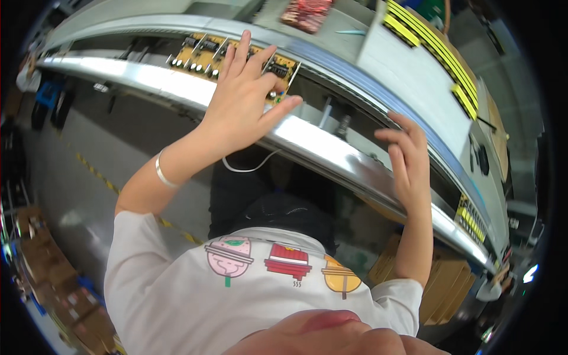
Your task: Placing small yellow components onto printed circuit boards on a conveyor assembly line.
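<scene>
A yellow-brown circuit board, set with black components and silver capacitors, lies across the two metal rails of a conveyor line. My left hand reaches over its right half, palm down with fingers spread, and hides part of it. Whether the fingertips touch the board cannot be made out. Farther right, my right hand is held over the conveyor near its far rail. Its fingers are bent and apart, and nothing shows between them. The shiny near rail passes below both hands.
Beyond the conveyor, yellow-and-black strips border a white panel. A red patterned packet and a pale blue slim tool lie nearby. Another board sits down the line at right. Cardboard boxes stand lower left.
</scene>
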Motion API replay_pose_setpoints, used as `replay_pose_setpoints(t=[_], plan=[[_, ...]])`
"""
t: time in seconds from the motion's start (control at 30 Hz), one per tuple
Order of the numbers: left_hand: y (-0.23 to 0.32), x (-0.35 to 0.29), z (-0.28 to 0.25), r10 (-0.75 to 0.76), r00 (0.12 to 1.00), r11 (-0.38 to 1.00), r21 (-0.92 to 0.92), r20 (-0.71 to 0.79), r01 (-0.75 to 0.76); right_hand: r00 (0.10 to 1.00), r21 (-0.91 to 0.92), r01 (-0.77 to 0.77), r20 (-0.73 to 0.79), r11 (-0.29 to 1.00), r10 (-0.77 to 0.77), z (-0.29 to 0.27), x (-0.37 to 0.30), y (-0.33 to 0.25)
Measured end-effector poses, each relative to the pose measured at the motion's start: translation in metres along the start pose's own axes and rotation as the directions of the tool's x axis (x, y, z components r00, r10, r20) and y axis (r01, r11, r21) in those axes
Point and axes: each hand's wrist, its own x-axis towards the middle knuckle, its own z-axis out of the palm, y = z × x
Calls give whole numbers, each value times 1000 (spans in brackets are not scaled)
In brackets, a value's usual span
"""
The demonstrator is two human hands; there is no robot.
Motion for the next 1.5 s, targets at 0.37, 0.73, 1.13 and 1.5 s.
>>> replay_pose_setpoints(t=[0.37, 0.73, 1.13, 1.5], plan=[[83, 25, 44, 193, 978, 959, -227, 77, -171, 805, -681, -370, -575, 632, -149, -92, 78, 198], [74, 131, 12, 58, 960, 801, -586, 274, 119, 832, -531, -164, -527, 831, -173, -93, 68, 139], [63, 141, 32, 108, 994, 681, -730, 31, -52, 994, 81, 89, 58, 993, -94, 4, 37, 21], [65, 138, 39, 131, 983, 599, -801, 128, 25, 984, -66, 69, 170, 995, -57, 2, 33, 13]])
